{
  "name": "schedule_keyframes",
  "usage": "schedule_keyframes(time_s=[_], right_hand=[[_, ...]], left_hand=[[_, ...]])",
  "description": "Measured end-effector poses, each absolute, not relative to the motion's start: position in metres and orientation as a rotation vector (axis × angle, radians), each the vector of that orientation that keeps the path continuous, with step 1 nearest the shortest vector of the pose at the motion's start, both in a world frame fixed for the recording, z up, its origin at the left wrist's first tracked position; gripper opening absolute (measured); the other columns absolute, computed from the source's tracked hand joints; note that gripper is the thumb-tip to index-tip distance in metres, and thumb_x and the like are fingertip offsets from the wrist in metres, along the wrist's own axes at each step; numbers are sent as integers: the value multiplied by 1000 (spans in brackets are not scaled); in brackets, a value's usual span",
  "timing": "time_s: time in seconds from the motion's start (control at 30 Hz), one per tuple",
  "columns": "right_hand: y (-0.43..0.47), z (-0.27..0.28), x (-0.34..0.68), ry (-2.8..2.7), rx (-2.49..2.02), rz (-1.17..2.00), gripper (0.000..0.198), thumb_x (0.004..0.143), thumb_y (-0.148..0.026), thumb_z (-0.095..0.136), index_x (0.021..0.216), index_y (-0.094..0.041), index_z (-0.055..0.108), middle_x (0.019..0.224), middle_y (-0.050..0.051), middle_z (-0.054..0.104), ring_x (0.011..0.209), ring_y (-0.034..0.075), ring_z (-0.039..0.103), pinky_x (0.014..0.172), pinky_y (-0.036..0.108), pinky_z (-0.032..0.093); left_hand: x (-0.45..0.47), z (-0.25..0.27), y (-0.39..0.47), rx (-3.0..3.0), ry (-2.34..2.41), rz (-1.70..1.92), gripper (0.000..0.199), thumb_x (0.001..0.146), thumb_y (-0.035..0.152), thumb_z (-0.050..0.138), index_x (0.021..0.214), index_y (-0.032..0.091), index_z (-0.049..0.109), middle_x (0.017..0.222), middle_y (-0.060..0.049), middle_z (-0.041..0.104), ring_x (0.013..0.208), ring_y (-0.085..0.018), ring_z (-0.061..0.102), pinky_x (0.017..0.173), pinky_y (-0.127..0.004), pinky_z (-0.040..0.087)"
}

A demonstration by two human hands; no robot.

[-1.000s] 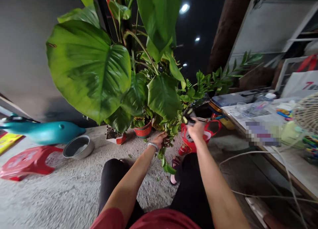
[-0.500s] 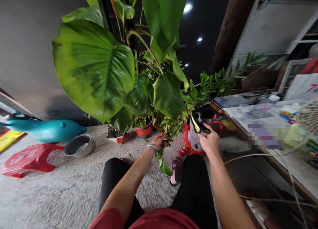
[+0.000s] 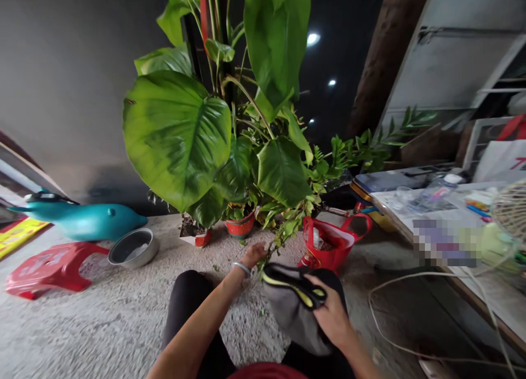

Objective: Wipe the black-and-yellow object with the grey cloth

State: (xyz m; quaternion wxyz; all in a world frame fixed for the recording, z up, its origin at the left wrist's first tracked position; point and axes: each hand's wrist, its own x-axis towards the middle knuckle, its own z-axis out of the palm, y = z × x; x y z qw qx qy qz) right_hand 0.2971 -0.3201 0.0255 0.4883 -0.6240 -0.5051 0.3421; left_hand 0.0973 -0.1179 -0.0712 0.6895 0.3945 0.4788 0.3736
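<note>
A: What has the right hand point(image 3: 332, 316) got?
B: Its fingers are curled around the black-and-yellow edge of a grey cloth piece point(image 3: 287, 308), which hangs over the person's right leg, between the two hands.
A: And the left hand point(image 3: 252, 255)?
B: Loosely open, a bracelet point(image 3: 241, 267) at its wrist, beside the drooping leafy stems point(image 3: 290, 228). Whether the fingertips touch them I can't tell.
A: What's on the floor point(image 3: 123, 324) beyond?
B: A red bag point(image 3: 339, 253), gaping at the top, near the table's left edge. Toward the floor's far edge, by the dark wall, an orange-red pot point(image 3: 240, 225) under big leaves; farther left, a metal bowl point(image 3: 133, 248) beside a red stool point(image 3: 53, 264).
A: On the table point(image 3: 509, 294)?
B: A clear bottle point(image 3: 439, 193) near the far edge, and a round beige grille point(image 3: 512, 204), cut off at the right.
</note>
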Motion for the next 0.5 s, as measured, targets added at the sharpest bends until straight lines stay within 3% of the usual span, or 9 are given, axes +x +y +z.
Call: schedule_keyframes(time_s=[0.1,0.17,0.23,0.33,0.4,0.5], right_hand=[[-298,83,337,-986,-1536,421,36,66,-39,73,96,-24,83,101,11,85,101,34,80,97,47,64],[-266,134,351,-851,-1481,160,47,65,-43,80,106,-21,82,108,12,84,105,34,78,98,45,62],[-225,180,350,-846,-1420,48,55,65,-45,86,112,-19,80,111,13,82,104,32,77,96,43,62],[-176,210,322,-1140,-1385,75,38,67,-36,85,101,-19,81,101,10,81,94,29,75,90,41,61],[-168,196,297,-1445,-1416,172,22,69,-25,80,91,-21,81,90,7,78,86,26,74,84,37,60],[-196,153,278,-1807,-1380,361,20,73,-15,71,87,-24,81,84,5,75,80,23,73,74,32,57]], left_hand=[[101,-28,-89,908,1051,1037,53,67,8,84,117,21,74,123,-10,78,128,-26,68,99,-31,58],[112,12,-67,947,936,1203,61,63,8,85,121,21,72,132,-10,76,132,-27,65,103,-31,55],[126,50,-50,972,817,1291,56,61,11,88,114,18,73,122,-10,78,123,-28,70,101,-33,56],[144,84,-39,904,845,1272,34,63,18,89,91,17,70,92,-7,78,102,-27,73,91,-35,58],[149,90,-39,833,882,1251,27,69,25,88,84,18,67,83,-5,74,95,-26,73,86,-35,58],[144,87,-45,817,852,1183,28,75,34,89,85,19,68,82,-4,73,83,-23,72,78,-34,59]])
